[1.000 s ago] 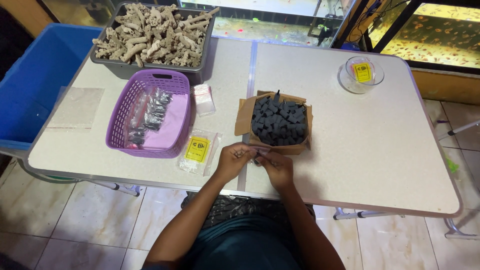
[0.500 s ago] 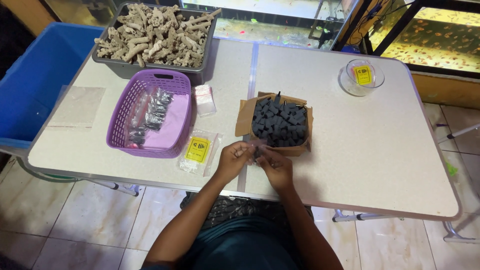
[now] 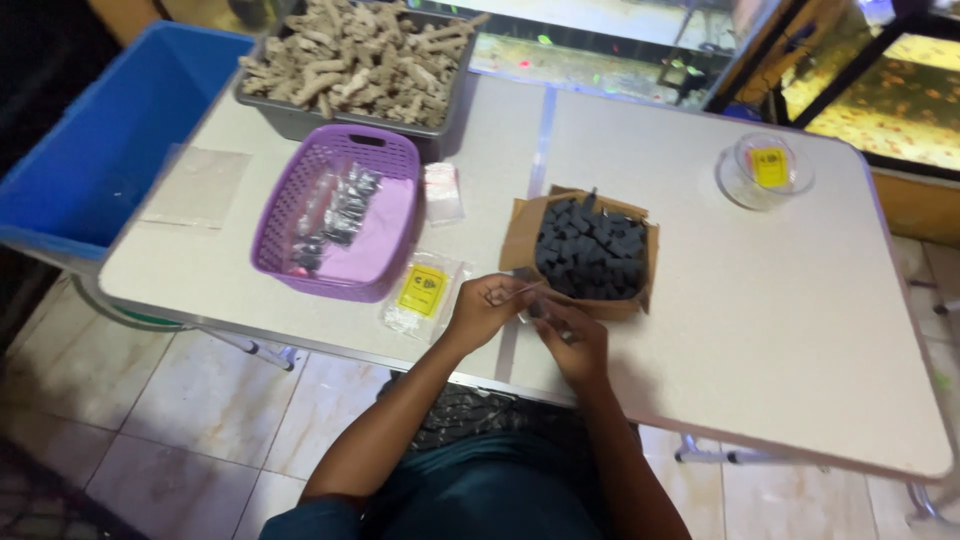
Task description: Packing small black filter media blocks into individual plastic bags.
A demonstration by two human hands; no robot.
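Both hands meet at the table's near edge — left hand (image 3: 487,305) and right hand (image 3: 568,337) pinch a small clear plastic bag (image 3: 527,298) between fingertips, just before the cardboard box (image 3: 520,238) of dark foam cubes (image 3: 590,250).

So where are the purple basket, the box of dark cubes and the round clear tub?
purple basket (image 3: 400,215): head view, right rim.
box of dark cubes (image 3: 520,235): head view, left cardboard flap.
round clear tub (image 3: 735,185): head view, left edge.
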